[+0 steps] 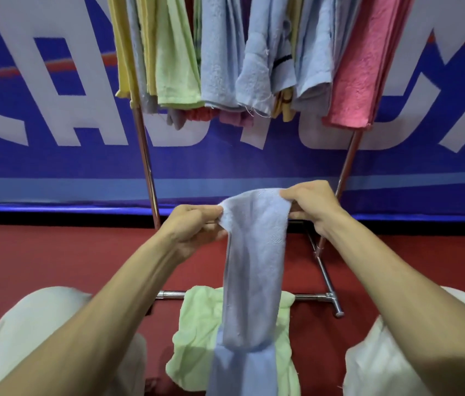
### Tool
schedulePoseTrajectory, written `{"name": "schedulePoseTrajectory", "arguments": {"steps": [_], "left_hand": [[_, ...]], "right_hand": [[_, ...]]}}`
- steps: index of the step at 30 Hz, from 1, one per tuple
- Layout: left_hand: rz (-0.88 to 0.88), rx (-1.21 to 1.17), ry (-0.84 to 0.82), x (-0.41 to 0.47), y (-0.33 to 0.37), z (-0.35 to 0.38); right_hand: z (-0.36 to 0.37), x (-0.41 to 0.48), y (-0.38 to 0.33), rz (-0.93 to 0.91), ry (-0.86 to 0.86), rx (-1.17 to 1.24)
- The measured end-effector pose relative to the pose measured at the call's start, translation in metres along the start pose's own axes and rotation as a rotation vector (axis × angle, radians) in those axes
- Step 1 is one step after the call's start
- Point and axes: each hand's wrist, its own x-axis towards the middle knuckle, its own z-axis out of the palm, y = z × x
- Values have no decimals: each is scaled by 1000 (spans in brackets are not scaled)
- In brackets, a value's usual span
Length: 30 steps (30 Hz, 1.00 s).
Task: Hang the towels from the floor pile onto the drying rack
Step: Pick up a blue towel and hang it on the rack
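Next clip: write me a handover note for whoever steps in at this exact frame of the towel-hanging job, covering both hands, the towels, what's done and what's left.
Left hand: pinches the left top corner of the light blue towel.
Right hand: grips its right top corner. The towel hangs down between the hands, in front of the drying rack, not yet on it.
Done: many towels hang on the rack, among them a pink towel.
Left: hang the blue one, then the green towel lying on the floor by the rack's base bar.
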Motion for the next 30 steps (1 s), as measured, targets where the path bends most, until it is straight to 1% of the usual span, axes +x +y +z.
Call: {"name": "schedulePoseTrajectory", "arguments": {"steps": [2, 4, 9, 13, 17, 21, 30], "left_hand": [[-67, -115, -29, 0, -4, 7], [-97, -222, -32, 1, -8, 14], [-30, -278, 107, 8, -13, 24], [20, -290, 154, 9, -17, 27], [65, -237, 145, 6, -19, 27], [108, -208, 123, 5, -23, 28], [130, -237, 108, 1, -23, 29]], "right_hand": [[5, -5, 3, 13, -34, 0], [10, -9, 5, 3, -67, -20], [28, -17, 7, -69, -169, -68], [36, -23, 8, -170, -192, -136], [36, -28, 10, -263, -178, -198], [36, -29, 14, -359, -162, -330], [35, -31, 17, -405, -189, -374]]}}
